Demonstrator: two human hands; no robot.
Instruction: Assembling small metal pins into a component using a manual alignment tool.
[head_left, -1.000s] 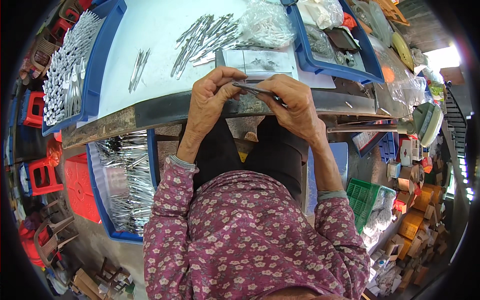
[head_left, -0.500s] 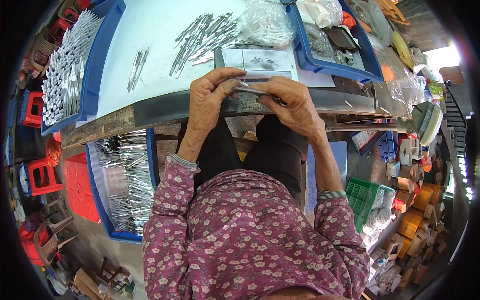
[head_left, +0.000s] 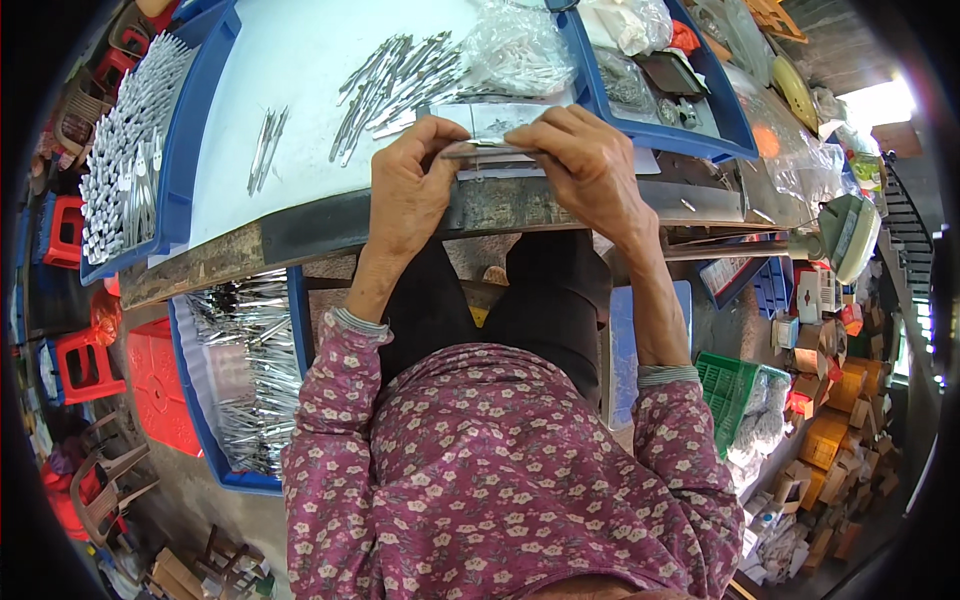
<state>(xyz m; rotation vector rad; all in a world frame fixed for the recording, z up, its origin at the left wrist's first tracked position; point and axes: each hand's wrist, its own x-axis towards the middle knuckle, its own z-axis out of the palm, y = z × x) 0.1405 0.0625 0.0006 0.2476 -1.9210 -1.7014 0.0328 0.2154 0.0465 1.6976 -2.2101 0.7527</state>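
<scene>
My left hand [head_left: 410, 185] and my right hand [head_left: 592, 165] meet over the near edge of the table [head_left: 300, 232]. A slim, silvery metal piece [head_left: 487, 151] lies level between them. My left thumb and fingers pinch one end, and my right fingers grip the other; its exact kind does not show. Just beyond my hands is a white sheet with dark smudges [head_left: 497, 117], and a thin upright wire stands there. Farther off, a pile of slender metal pieces [head_left: 395, 88] is spread on the white tabletop. Two or three similar pieces [head_left: 266, 150] lie apart to the left.
At the left stands a blue tray [head_left: 193, 130] of upright white-tipped rods. A clear plastic bag [head_left: 515, 50] sits beyond the pile, beside another blue tray [head_left: 655, 140]. Below the table at left, a blue bin [head_left: 195, 405] holds many metal pieces, near a red stool [head_left: 160, 390].
My right hand has shifted up and right, its fingers now nearer the piece's end. The metal piece has turned from slanting to nearly level. The view has moved slightly.
</scene>
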